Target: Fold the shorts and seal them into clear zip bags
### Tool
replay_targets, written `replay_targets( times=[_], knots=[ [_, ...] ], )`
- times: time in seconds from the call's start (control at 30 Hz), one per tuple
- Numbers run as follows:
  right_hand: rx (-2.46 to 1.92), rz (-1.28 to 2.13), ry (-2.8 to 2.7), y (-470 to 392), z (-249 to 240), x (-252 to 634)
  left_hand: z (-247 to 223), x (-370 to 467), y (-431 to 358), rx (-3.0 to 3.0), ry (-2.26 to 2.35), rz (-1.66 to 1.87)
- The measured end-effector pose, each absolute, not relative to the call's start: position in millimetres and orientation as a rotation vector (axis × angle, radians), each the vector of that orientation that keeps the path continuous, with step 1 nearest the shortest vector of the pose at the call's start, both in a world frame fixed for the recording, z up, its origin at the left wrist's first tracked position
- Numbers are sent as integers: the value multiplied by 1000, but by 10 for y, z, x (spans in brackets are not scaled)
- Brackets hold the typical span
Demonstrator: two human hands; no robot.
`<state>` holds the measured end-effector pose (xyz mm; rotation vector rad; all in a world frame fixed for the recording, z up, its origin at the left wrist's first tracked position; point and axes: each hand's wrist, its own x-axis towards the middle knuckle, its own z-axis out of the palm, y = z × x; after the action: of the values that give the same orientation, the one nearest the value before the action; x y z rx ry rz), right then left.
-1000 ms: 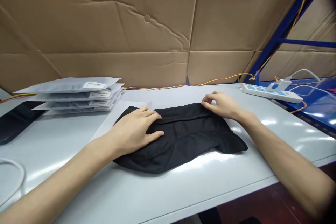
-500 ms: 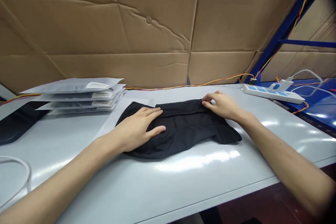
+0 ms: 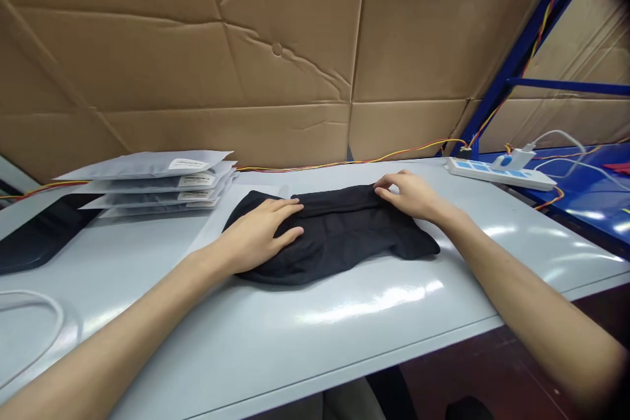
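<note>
A folded piece of black fabric, perhaps a garment [image 3: 344, 236], lies on the grey-white table [image 3: 374, 335] in front of me. My left hand [image 3: 266, 230] rests flat on its left part, thumb and fingers spread apart. At the far right corner of the cloth, my right hand [image 3: 401, 191] pinches the folded upper edge between thumb and fingers. A strip along that far edge looks turned over. Under the cloth's left side, a white sheet or bag [image 3: 209, 226] partly shows.
Stacked white plastic packets with labels [image 3: 147, 167] stand at the back left, near a black flat object [image 3: 44, 233]. A white cable [image 3: 59, 321] curls at the left. A power strip [image 3: 499, 172] with plugs lies back right. Cardboard [image 3: 275, 79] walls the back.
The view has shifted slightly. My left hand stays flat on the black cloth and my right hand keeps its pinch on the edge, with hardly any movement.
</note>
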<state>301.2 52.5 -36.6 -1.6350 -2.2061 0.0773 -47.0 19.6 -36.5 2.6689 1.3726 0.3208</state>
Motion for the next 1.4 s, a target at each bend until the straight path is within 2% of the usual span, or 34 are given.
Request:
replay_targets(
  times=[0.23, 0.4, 0.53, 0.7, 0.97, 1.13, 1.4],
  knots=[
    [-1511, 61, -2085, 29, -330, 3210, -206, -745, -147, 2791, 1204, 591],
    [-1317, 226, -2277, -596, -384, 3407, -273, -1066, -443, 2948, 1055, 557],
    [-1307, 145, -2304, -795, -510, 3435, -353, -1145, -498, 2869, 1100, 608],
    [-1351, 119, -2179, -667, -584, 3348, -252, -1086, -459, 2461, 1447, 649],
    [-1576, 104, -1982, -117, -317, 3177, -133, -982, -74, 2167, 1777, 649],
    [-1766, 40, -2169, 192, -255, 3143, -202, -914, 106, 2211, 1857, 505],
    [-1642, -173, -2291, 346, -278, 2999, -265, -908, 96, 2350, 1796, 416]
  ],
)
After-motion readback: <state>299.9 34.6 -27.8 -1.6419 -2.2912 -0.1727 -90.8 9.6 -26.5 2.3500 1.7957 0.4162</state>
